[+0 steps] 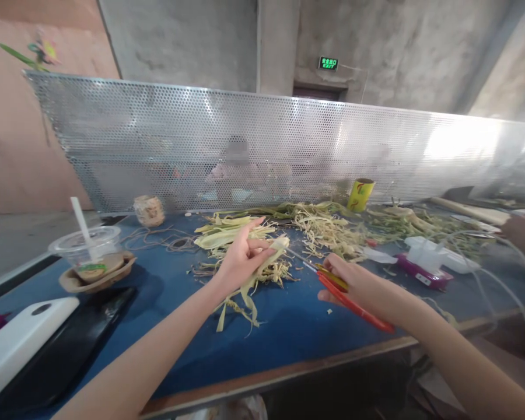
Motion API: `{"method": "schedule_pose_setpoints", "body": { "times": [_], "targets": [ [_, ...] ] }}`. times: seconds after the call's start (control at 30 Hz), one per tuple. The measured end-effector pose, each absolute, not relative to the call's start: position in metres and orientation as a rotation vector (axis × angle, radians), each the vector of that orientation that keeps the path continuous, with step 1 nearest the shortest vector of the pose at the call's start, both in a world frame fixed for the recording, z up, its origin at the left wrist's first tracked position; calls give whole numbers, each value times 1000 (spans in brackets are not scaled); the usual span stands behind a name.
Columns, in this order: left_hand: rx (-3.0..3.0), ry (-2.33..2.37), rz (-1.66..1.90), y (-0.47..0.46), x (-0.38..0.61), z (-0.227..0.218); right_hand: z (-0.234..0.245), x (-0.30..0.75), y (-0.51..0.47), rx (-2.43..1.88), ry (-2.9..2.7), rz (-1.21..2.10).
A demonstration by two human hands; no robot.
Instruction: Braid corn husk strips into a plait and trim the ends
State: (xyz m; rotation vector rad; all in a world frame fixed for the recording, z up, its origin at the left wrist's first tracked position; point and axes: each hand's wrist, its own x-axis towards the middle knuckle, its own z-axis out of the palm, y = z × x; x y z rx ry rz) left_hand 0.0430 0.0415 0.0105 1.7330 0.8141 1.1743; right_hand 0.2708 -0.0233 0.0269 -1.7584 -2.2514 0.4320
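Observation:
My left hand [240,259] pinches a pale bundle of dried corn husks [280,244] between thumb and fingers, its index finger stretched out. Loose husk strips [249,306] hang below that hand onto the blue table. In my right hand [359,283] is a pair of scissors with red and yellow handles [343,300]. Their metal blades [301,258] point left, close to the cut end of the bundle; whether they touch it I cannot tell. Flat husk leaves [221,236] lie behind my left hand, and a heap of shredded husk [328,230] lies behind the scissors.
A lidded plastic cup with a straw [83,242] stands left, near a black tray-like object [96,321] and a white object [21,344]. Behind are a twine roll [149,211], a yellow tube [360,195] and a perforated metal screen [201,140]. Another person's hand [522,233] is far right.

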Motion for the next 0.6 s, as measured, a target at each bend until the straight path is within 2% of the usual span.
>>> {"method": "schedule_pose_setpoints", "body": {
  "times": [0.23,0.4,0.6],
  "targets": [
    [1840,683,1034,81,114,33,12,323,-10,-1587,-2024,304],
    [1840,633,960,117,153,27,8,347,9,-1793,-1812,233],
    [1774,718,1029,138,168,12,6,348,31,-1828,-1649,347]
  ]
}}
